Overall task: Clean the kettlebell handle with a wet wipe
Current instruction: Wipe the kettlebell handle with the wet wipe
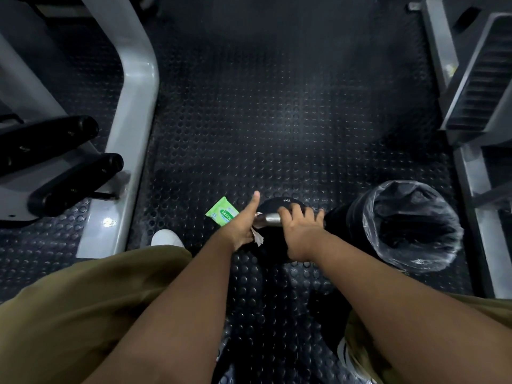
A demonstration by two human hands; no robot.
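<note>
A black kettlebell (pixel 279 202) stands on the studded rubber floor between my knees, its steel handle (pixel 272 218) running left to right. My right hand (pixel 300 231) grips the right part of the handle, fingers curled over it. My left hand (pixel 243 223) is at the handle's left end and holds a crumpled white wet wipe (pixel 257 236) against it, with the thumb sticking up. A green pack of wipes (pixel 221 211) lies on the floor just left of my left hand.
A bin with a clear plastic liner (pixel 410 225) stands right of the kettlebell. A grey machine frame (pixel 133 112) with black padded rollers (pixel 74 184) fills the left. Another grey machine (pixel 476 79) lines the right. A white shoe (pixel 166 238) shows beside my left knee.
</note>
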